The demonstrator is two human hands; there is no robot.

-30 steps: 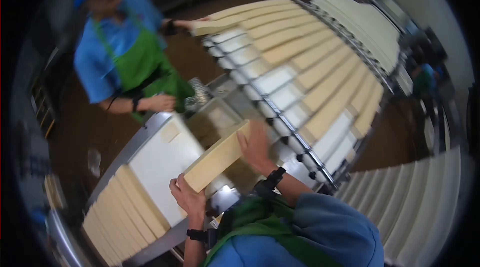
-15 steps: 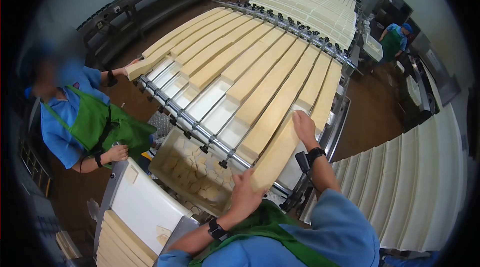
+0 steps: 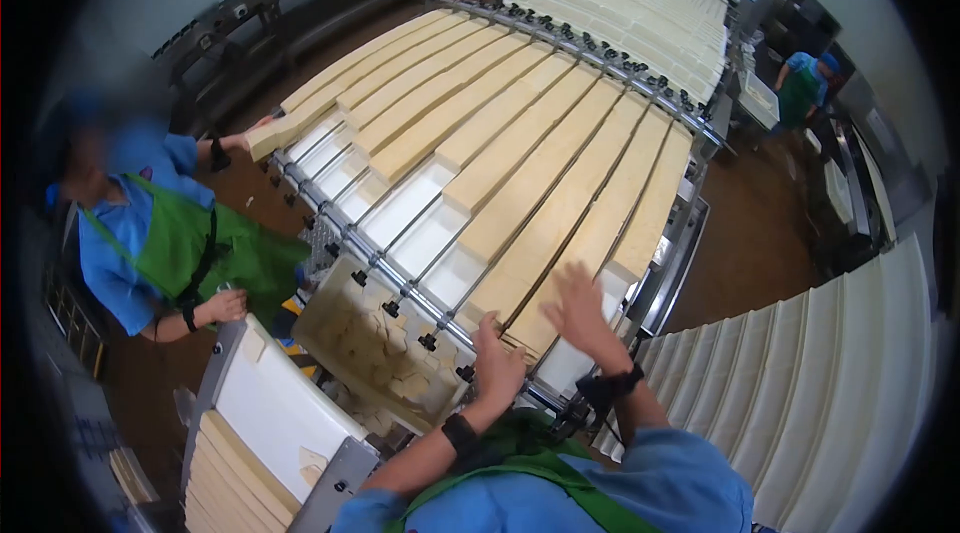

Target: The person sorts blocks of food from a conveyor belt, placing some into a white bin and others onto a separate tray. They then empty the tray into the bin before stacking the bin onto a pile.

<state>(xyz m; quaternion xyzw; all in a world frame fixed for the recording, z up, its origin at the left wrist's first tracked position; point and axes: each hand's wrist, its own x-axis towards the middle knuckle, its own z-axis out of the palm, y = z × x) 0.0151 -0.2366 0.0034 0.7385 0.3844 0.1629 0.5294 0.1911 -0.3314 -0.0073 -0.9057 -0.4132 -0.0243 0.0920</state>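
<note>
Both hands (image 3: 540, 343) open over a pale slab (image 3: 570, 253) on the conveyor (image 3: 420, 233).

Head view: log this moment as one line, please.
left hand: open, on near end of cheese slab | right hand: open, above slab | lane conveyor: slabs lengthwise | scrap bin: offcuts

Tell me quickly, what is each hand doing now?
Left hand: rests on the near end of a pale slab, grip unclear.
Right hand: open, blurred, holding nothing.

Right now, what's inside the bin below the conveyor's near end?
The bin holds a loose heap of pale offcut pieces. Its bottom is covered by them, and the left hand and conveyor rail hide its far corner.
</note>
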